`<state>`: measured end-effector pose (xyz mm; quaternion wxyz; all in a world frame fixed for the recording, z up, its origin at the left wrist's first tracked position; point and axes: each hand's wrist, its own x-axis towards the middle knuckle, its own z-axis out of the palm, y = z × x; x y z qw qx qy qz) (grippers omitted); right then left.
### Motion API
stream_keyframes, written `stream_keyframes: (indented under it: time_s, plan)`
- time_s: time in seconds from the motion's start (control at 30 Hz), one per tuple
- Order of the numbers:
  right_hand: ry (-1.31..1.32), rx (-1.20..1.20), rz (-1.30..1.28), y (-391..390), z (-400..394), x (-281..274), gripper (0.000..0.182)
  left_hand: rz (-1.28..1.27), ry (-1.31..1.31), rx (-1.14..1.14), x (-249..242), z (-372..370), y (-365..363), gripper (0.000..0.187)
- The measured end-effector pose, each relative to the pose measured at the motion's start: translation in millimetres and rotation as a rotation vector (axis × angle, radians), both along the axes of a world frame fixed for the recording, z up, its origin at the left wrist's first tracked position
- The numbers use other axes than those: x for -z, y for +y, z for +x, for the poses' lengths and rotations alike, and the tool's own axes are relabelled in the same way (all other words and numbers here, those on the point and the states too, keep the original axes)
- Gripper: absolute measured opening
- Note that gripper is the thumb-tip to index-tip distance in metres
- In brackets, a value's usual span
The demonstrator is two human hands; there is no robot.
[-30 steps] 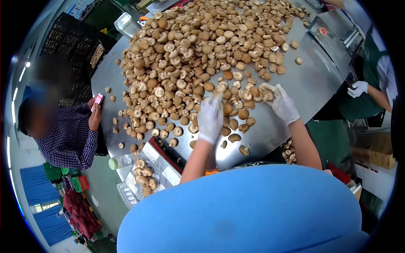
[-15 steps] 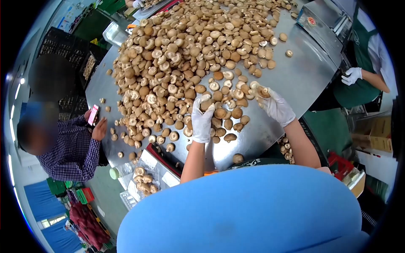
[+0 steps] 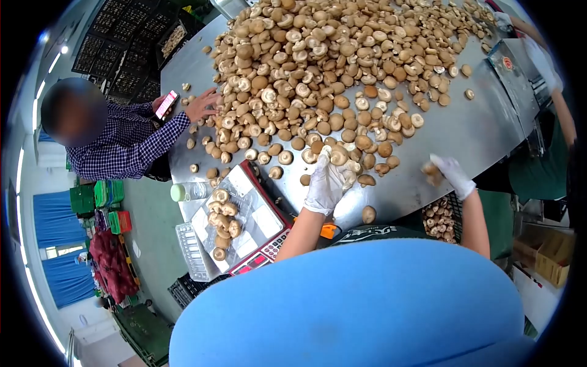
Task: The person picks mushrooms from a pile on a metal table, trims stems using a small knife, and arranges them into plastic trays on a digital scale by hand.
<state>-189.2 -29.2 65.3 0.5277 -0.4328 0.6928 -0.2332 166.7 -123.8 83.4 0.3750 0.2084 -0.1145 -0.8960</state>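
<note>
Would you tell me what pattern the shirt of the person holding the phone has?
The shirt is a dark blue and white check, seen in the head view.

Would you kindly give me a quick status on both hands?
Left hand on mushroom pile. Right hand grips mushroom at table edge. Nothing blocking.

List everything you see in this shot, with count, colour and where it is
mushrooms: large pile, brown and tan, across table
table: one, grey metal, centre
scale: one, red-edged, table's near edge
tray: one, clear, mushrooms in it, on scale
bottle: one, clear, green cap, beside scale
crate: one, dark, mushrooms inside, below table edge
co-worker: one, checked shirt, holding phone, left
left hand: white glove, on mushrooms
right hand: white glove, holding a mushroom at table edge
</note>
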Motion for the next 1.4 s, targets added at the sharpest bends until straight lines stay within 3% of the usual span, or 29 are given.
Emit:
stream_keyframes:
  time_s: [0.07,0.1,0.13,0.2,0.3,0.37,0.5,0.6,0.7,0.83,1.0,1.07,1.13,1.23,1.3,1.33,1.4]
  plan:
    - [-0.019,-0.192,0.074,30.2,-23.7,-12.8,0.031,0.004,-0.031,-0.027,0.8,3.0,1.3,0.035]
    - [0.049,-0.208,0.331,35.2,-25.5,-33.3,0.027,-0.171,0.278,0.084,38.6,12.5,-4.9,0.034]
    - [0.327,-0.319,0.201,43.6,-28.3,-43.2,0.029,-0.158,0.231,0.083,45.3,16.9,-0.6,0.037]
    - [0.336,-0.096,0.133,48.9,-27.8,-49.4,0.035,-0.119,0.103,0.07,47.3,24.7,9.2,0.044]
    - [0.477,-0.103,-0.046,9.0,-15.1,-46.0,0.046,-0.097,-0.134,0.134,41.1,31.5,19.4,0.05]
    - [0.747,-0.169,-0.301,-32.6,15.9,-35.8,0.051,-0.077,-0.16,0.137,31.0,30.2,27.4,0.047]
    - [0.598,-0.28,-0.664,-126.0,97.8,-18.6,0.058,-0.051,-0.206,0.146,43.9,37.7,37.4,0.042]
    - [0.691,-0.388,-0.698,-160.6,150.3,14.1,0.059,-0.022,-0.262,0.109,51.6,46.7,43.7,0.038]
    - [0.777,-0.554,-0.542,-142.4,159.4,9.6,0.059,-0.14,-0.329,0.072,49.3,51.4,47.5,0.029]
    - [0.776,-0.645,-0.639,-102.5,123.8,3.1,0.058,-0.146,-0.395,0.091,45.4,63.5,48.1,0.027]
    - [0.775,-0.568,-0.652,-64.7,111.8,0.2,0.054,-0.203,-0.619,0.161,23.2,51.8,24.7,0.025]
    - [0.772,-0.519,-0.69,-55.3,114.7,5.3,0.052,-0.444,-1.066,0.078,3.6,26.8,2.8,0.023]
    - [0.803,-0.461,-0.766,-47.7,115.3,17.1,0.05,-1.144,-1.377,-0.194,28.2,10.1,-35.0,0.028]
    - [0.806,-0.406,-0.771,-38.7,114.1,14.2,0.047,-1.354,-1.49,-0.213,25.8,-23.6,-79.3,0.027]
    - [0.796,-0.358,-0.755,-33.0,107.4,16.6,0.046,-1.644,-1.886,0.259,42.9,-36.3,-97.6,0.026]
    - [0.848,-0.316,-0.748,-29.5,100.5,20.3,0.045,-1.65,-1.878,0.261,48.8,-41.1,-105.2,0.026]
    - [0.899,-0.263,-0.737,-23.6,87.0,23.4,0.044,-1.59,-1.999,0.583,43.8,-47.7,-114.2,0.046]
